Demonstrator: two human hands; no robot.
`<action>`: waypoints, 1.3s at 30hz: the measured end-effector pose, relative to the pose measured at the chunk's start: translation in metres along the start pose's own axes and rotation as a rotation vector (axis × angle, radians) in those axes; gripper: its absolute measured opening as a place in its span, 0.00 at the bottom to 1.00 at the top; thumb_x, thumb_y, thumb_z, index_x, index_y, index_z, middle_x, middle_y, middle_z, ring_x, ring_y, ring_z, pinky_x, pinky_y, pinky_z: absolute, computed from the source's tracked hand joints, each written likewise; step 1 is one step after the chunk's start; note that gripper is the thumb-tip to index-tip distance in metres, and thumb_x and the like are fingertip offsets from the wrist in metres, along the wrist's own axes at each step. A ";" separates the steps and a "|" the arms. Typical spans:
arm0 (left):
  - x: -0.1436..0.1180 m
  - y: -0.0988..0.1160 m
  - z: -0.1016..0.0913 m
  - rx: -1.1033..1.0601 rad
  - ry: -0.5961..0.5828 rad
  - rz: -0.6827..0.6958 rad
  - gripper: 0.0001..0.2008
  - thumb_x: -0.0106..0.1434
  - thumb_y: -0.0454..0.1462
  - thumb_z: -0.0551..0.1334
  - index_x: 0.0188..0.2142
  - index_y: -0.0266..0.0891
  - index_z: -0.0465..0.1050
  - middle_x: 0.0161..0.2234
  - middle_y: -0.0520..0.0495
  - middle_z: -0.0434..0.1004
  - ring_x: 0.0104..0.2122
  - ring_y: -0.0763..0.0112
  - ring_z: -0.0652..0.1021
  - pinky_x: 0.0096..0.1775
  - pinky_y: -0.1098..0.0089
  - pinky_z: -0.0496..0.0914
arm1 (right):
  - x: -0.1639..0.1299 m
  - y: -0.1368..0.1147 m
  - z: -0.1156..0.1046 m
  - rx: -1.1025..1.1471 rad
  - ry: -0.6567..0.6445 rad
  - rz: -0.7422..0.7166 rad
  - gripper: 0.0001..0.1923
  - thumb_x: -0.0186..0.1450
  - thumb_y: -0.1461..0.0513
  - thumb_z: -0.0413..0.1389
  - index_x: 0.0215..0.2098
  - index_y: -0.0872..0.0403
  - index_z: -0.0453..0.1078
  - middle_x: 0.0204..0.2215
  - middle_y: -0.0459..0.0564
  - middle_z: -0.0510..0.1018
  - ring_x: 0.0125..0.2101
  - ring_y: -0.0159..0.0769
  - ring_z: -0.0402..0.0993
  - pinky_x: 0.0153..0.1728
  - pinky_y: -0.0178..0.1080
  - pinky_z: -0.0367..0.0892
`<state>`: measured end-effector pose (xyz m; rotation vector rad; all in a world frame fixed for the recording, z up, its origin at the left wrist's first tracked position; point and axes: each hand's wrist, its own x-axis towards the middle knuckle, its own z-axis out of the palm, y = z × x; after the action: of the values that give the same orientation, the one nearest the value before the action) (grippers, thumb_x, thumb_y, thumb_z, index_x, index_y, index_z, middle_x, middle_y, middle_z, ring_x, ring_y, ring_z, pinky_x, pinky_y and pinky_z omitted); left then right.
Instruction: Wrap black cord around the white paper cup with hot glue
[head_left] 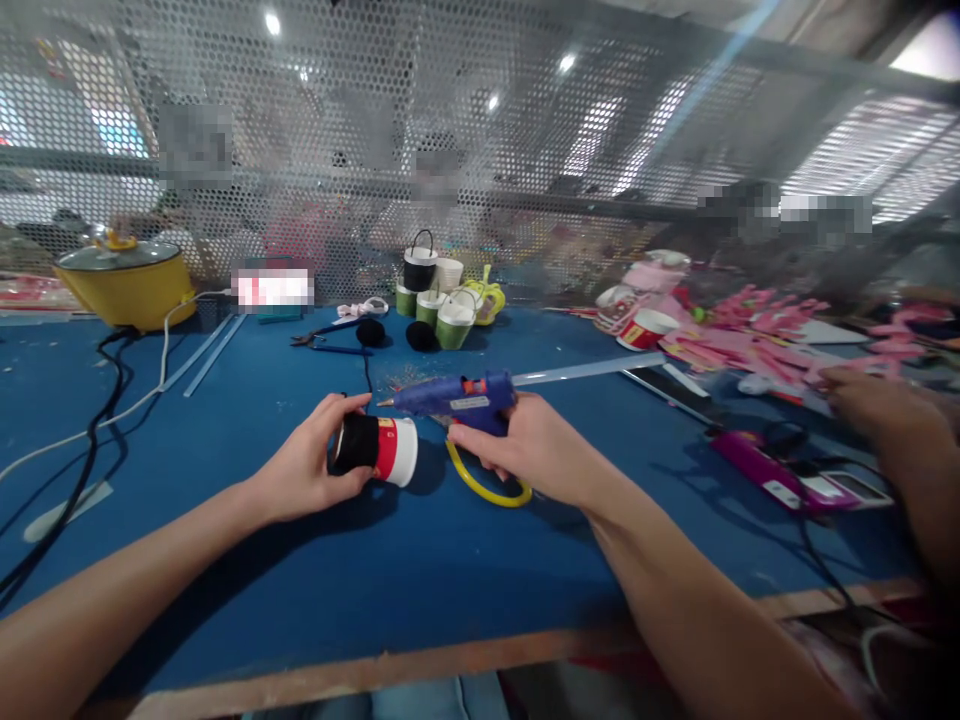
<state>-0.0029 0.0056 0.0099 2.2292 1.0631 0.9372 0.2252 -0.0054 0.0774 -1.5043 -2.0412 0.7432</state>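
My left hand [321,462] is closed around a small paper cup [396,450], tipped on its side. The cup is white at one end, with a red band and a black covering toward my palm. In my right hand [536,447] is a blue hot glue gun [457,397], gripped by its handle. Its nozzle points left, just above the cup's black part. A long clear glue stick [589,370] sticks out of the gun's back. A yellow loop [491,492] hangs beneath my right hand; its far ends are hidden there.
Several green and white cups [454,322] stand at the back beside black round pieces [421,336] and pliers [330,335]. A yellow pot [127,285] and cables [97,430] are at left. Pink strips [735,340], a purple power strip [765,470] and another person's hand [862,400] are at right.
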 end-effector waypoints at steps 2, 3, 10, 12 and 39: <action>0.001 -0.001 0.000 -0.035 0.011 -0.019 0.29 0.53 0.37 0.60 0.54 0.37 0.54 0.41 0.44 0.61 0.41 0.63 0.68 0.45 0.61 0.65 | -0.003 -0.001 0.000 -0.066 0.037 -0.080 0.10 0.56 0.59 0.54 0.18 0.52 0.63 0.14 0.43 0.68 0.19 0.32 0.66 0.21 0.35 0.60; 0.001 -0.002 0.000 -0.053 0.015 -0.035 0.29 0.53 0.37 0.60 0.54 0.37 0.54 0.41 0.44 0.61 0.41 0.63 0.68 0.45 0.61 0.65 | -0.004 -0.001 0.001 -0.105 0.055 -0.123 0.11 0.56 0.59 0.54 0.18 0.51 0.62 0.15 0.43 0.68 0.20 0.33 0.67 0.22 0.35 0.60; 0.002 -0.003 -0.001 -0.095 0.019 -0.125 0.29 0.52 0.39 0.60 0.53 0.35 0.55 0.43 0.44 0.63 0.43 0.62 0.68 0.48 0.59 0.63 | -0.008 0.002 0.004 -0.258 0.020 -0.239 0.13 0.59 0.60 0.51 0.17 0.51 0.61 0.15 0.45 0.68 0.22 0.35 0.67 0.24 0.36 0.59; 0.002 -0.003 -0.001 -0.100 0.019 -0.135 0.29 0.52 0.39 0.60 0.53 0.35 0.55 0.42 0.44 0.63 0.43 0.63 0.69 0.47 0.60 0.63 | -0.009 0.001 0.005 -0.276 0.015 -0.234 0.14 0.60 0.59 0.50 0.17 0.51 0.60 0.14 0.45 0.67 0.22 0.35 0.67 0.24 0.36 0.59; 0.001 -0.001 -0.002 -0.012 0.008 0.031 0.30 0.52 0.34 0.60 0.54 0.36 0.53 0.43 0.43 0.62 0.43 0.63 0.68 0.47 0.61 0.64 | -0.016 -0.005 -0.001 -0.362 -0.036 -0.235 0.14 0.61 0.60 0.49 0.18 0.53 0.60 0.18 0.43 0.70 0.19 0.29 0.64 0.20 0.32 0.58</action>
<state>-0.0043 0.0069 0.0104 2.2393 1.0269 0.9642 0.2264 -0.0216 0.0802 -1.4023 -2.4243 0.3228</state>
